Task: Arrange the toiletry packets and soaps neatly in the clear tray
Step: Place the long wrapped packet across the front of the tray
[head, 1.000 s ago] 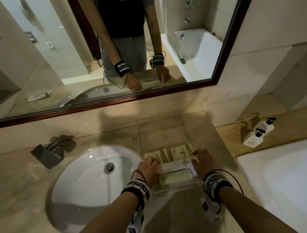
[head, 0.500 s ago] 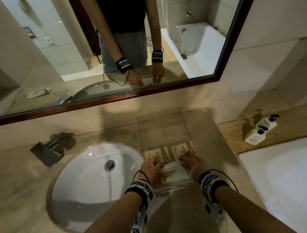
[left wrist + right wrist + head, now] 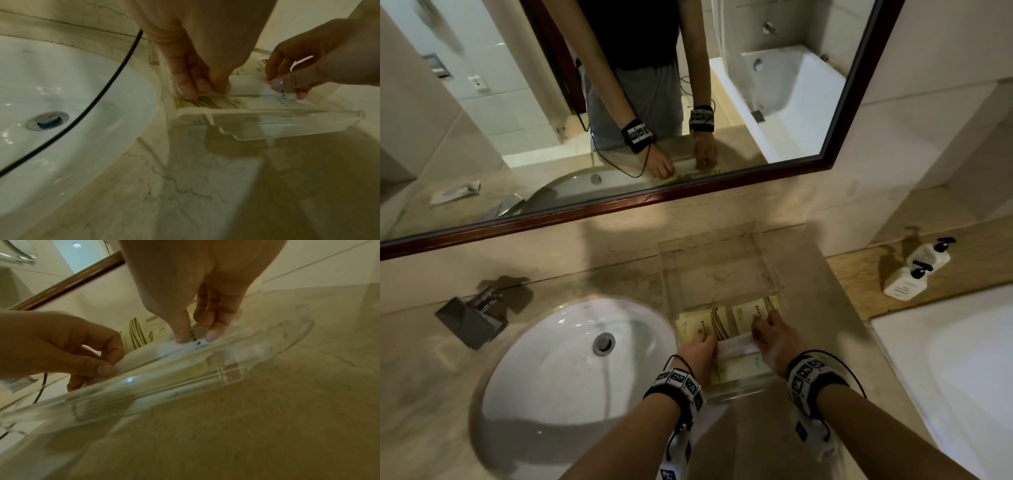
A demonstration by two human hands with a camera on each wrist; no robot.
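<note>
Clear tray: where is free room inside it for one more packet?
The far half of the clear tray, between its back wall and the two cream packets, lies bare. The near half is crowded: both hands pinch a white packet there.

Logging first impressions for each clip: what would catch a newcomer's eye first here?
Both hands, left hand and right hand, pinch the ends of a long white packet over the near end of the clear tray, right of the white sink. Cream packets lie flat in the tray; above, the mirror reflects the person.
</note>
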